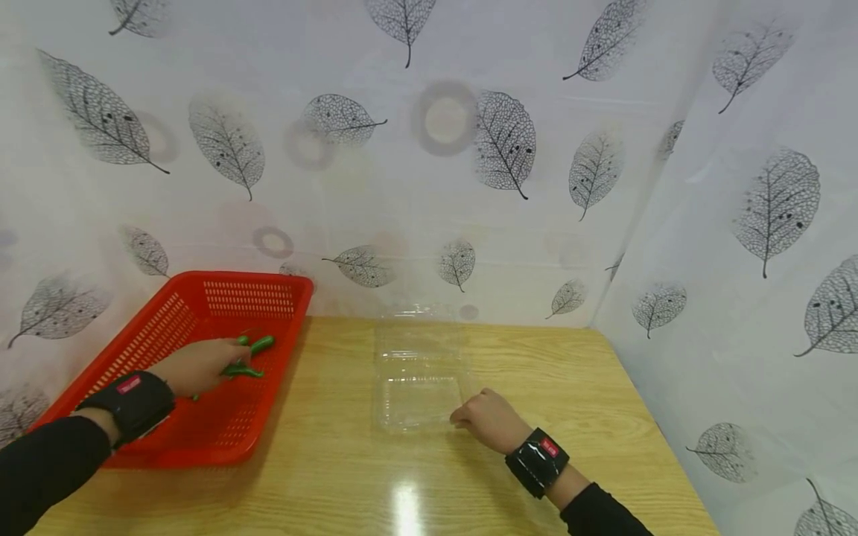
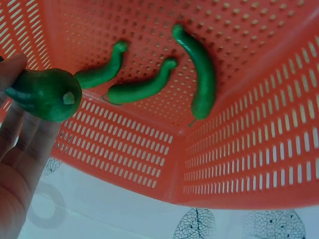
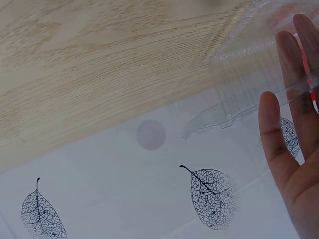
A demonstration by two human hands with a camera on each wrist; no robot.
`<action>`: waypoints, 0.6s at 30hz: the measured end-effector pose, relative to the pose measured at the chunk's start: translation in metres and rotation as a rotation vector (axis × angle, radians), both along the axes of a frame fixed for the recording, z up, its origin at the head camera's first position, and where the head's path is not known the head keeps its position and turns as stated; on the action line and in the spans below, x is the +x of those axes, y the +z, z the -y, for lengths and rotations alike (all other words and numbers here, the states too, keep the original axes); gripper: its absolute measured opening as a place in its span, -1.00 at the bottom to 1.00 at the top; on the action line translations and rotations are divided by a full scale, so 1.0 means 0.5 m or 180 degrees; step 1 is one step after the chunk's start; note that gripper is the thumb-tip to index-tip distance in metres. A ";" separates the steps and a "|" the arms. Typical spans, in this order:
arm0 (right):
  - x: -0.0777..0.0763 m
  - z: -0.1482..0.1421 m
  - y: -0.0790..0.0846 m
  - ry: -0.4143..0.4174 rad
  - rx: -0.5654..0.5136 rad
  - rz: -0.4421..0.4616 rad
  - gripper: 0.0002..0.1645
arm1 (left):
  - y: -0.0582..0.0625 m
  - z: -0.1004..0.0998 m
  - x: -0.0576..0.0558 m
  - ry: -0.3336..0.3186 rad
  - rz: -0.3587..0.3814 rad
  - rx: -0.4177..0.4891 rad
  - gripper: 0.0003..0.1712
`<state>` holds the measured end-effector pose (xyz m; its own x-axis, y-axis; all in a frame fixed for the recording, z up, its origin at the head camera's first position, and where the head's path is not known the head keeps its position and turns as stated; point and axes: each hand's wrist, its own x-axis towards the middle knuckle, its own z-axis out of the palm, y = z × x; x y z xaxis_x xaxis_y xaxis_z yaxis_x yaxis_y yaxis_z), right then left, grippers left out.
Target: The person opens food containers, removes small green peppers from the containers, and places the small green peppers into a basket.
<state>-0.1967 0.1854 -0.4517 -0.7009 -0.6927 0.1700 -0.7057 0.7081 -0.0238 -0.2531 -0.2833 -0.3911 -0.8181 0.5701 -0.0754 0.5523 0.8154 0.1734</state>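
Observation:
My left hand [image 1: 204,365] reaches into the red basket [image 1: 268,402] and grips a green chili pepper [image 2: 47,94], its blunt end towards the left wrist camera. The thumb lies on top and the fingers run beneath. Several more curved green peppers lie on the basket floor, among them one pepper [image 2: 202,74] by the corner and another pepper [image 2: 142,88] beside it. On the table, my right hand [image 1: 492,420] holds the near right edge of a clear plastic container [image 1: 422,402], thumb and fingers on either side of its rim. Its hinged lid [image 1: 418,339] lies open towards the back.
The wooden table [image 1: 550,372] carries the basket at the left and the container in the middle. White sheeting with a leaf print [image 1: 402,186] hangs behind the table and along its right side. The basket's walls are tall and slotted.

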 end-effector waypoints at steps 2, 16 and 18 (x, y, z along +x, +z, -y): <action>0.000 -0.001 -0.001 -0.0008 0.0008 -0.0007 -0.90 | -0.002 -0.002 -0.002 -0.0076 0.0003 -0.0056 -0.76; -0.001 -0.003 -0.002 0.0013 0.0037 -0.0075 -0.90 | -0.047 0.011 -0.039 -0.0445 0.0128 -0.0567 -0.74; -0.002 -0.003 -0.001 0.0029 0.0035 -0.0105 -0.90 | -0.054 0.011 -0.044 -0.0495 0.0099 -0.0597 -0.72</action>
<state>-0.1976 0.1868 -0.4522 -0.6886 -0.7010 0.1852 -0.7124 0.7017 0.0071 -0.2753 -0.2887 -0.4178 -0.7172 0.6626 -0.2156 0.6704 0.7406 0.0461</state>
